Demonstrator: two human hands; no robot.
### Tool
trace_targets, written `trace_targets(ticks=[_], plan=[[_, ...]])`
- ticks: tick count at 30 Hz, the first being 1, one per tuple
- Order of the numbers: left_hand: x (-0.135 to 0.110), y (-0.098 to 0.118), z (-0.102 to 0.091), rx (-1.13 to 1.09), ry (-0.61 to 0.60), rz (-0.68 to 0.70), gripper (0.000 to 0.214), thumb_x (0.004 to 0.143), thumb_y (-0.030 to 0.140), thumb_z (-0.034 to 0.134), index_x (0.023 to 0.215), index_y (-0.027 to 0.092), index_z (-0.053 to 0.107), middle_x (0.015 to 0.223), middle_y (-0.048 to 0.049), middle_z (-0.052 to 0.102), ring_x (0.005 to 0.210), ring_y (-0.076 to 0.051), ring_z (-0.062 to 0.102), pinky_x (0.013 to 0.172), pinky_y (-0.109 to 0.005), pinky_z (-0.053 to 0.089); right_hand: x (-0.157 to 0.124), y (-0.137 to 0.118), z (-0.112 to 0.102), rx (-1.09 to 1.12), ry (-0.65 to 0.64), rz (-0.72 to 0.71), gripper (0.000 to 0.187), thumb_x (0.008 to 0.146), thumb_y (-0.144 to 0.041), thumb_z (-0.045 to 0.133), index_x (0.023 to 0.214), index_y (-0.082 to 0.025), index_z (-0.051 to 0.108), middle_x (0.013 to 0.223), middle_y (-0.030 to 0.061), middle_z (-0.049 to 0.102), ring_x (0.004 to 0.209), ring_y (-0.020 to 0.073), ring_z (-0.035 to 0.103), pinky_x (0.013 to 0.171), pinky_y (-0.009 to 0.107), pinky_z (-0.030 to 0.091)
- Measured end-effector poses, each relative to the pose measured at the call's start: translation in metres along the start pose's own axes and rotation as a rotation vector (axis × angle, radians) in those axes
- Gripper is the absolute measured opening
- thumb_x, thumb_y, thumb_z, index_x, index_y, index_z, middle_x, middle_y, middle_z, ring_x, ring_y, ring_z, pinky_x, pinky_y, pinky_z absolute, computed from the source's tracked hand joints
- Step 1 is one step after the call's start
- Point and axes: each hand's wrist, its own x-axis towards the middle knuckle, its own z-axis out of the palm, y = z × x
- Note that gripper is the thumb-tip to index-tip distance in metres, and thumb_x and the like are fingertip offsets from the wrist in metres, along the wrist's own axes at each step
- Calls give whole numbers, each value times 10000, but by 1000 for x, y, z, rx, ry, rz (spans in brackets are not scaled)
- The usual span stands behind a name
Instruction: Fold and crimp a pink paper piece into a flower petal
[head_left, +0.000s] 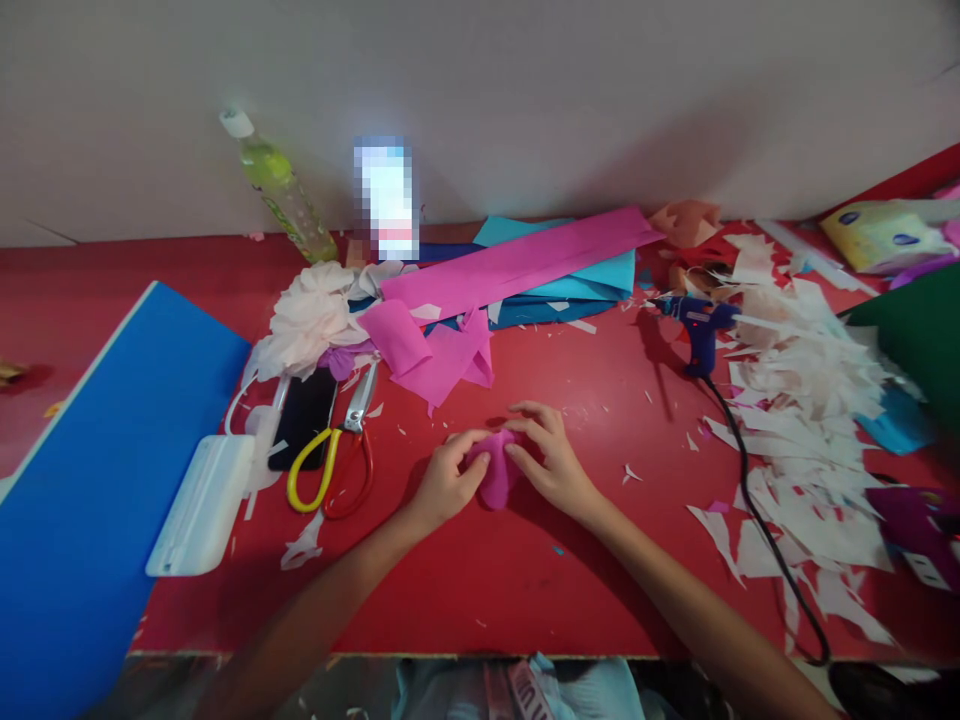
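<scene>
**Fingers shaping a small pink crepe piece on the red table**

Fingers (480, 462) of both hands pinch a small pink paper piece (496, 478) from either side, just above the red table (525, 580). The left hand (444, 482) has its thumb and forefinger closed on the piece's left edge; the right hand (546, 455) has its fingertips pressed on the right and top edge, with the other fingers curled over it. The piece sits between the two hands, near the middle of the table and close to its front edge.

To shape it well, my judgement is that a light grip matters: thin paper like this probably tears or flattens if squeezed hard. Keeping one hand as the anchor while the other works the edge would likely give an even curl. Whether the piece is folded or rolled cannot be told, because the fingers cover much of it.

Behind the hands lie more pink paper sheets (517, 262) over blue ones, so spare material is near. Yellow-handled scissors (337, 450) rest to the left, beside a dark phone (304, 418) and a white ruffled flower (311, 318). A blue glue gun (701, 325) stands to the right with its cord (757, 510) trailing toward the front edge; the nozzle may be hot, so the right forearm is best kept away from it. White paper scraps (802, 420) are heaped on the right, well apart from the hands.
</scene>
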Motion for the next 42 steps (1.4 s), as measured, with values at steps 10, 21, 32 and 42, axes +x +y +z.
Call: trace_targets(ticks=[10,21,32,42], plan=[[7,-5,-4,707,116,311,127,849,184,555,963,199,610,982,-52,652,940,-222,550,841,-395,392,5,17,2,-400,-119,44,126,871,-232,508,817,-192,615,833,71,602,826,220,485,756,370,372],[7,-7,-2,917,156,431,65,845,163,573,861,195,627,901,-42,645,851,-201,531,859,-406,374,6,13,2,-491,-178,-167,168,901,-205,495,993,-180,633,985,98,591,870,222,442,760,348,333],[6,-3,-1,905,157,423,71,871,222,556,856,191,618,861,-26,657,830,-188,547,898,-419,353,11,19,5,-455,-185,-173,152,917,-227,490,951,-193,634,988,82,614,866,205,452,766,340,319],[6,-4,0,847,116,358,88,865,180,530,860,194,617,852,-42,650,846,-204,541,896,-441,355,15,18,6,-465,-228,-182,158,913,-235,496,973,-210,640,986,80,613,869,205,456,769,351,318]])
